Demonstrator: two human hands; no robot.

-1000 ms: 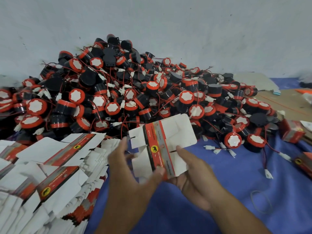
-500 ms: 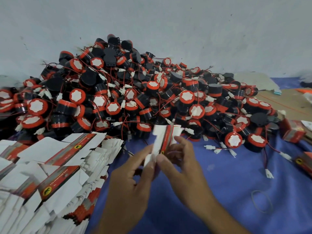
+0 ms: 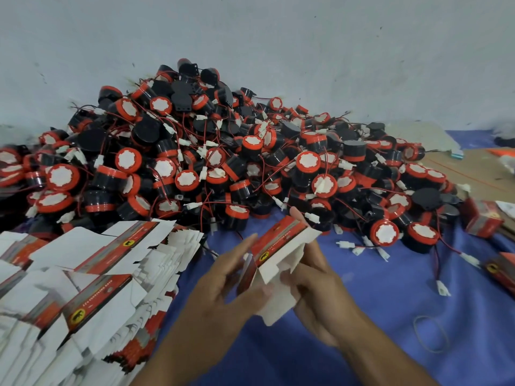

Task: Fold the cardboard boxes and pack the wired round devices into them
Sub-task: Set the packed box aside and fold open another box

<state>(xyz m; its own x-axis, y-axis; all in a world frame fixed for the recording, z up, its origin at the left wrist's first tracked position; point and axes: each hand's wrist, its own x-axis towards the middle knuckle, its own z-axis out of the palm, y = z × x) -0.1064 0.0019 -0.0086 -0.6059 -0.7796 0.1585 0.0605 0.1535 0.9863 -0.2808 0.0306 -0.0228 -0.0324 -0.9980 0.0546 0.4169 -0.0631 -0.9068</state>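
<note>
We hold one small cardboard box [image 3: 274, 256] in both hands, just above the blue cloth [image 3: 376, 302] that covers the surface. Our left hand [image 3: 223, 291] grips the red side of the box with the thumb pressed under it and the fingers stretched out along it. Our right hand [image 3: 317, 285] grips the white flaps at the other end, with one finger reaching up behind the box. The box is half opened up, its red face on top and its white flaps hanging loose toward us. To the left of our hands lies a big stack of flat boxes [image 3: 92, 277], white and red, spread out like cards. Behind our hands, against the pale wall [image 3: 278, 37], sits a huge pile of round devices [image 3: 211, 160], black with red rims and white tops, all tangled in thin red wires with little white plugs. A few folded red boxes [image 3: 483, 221] sit at the far right edge. A thin rubber band [image 3: 430, 334] lies on the cloth near our right arm.
</note>
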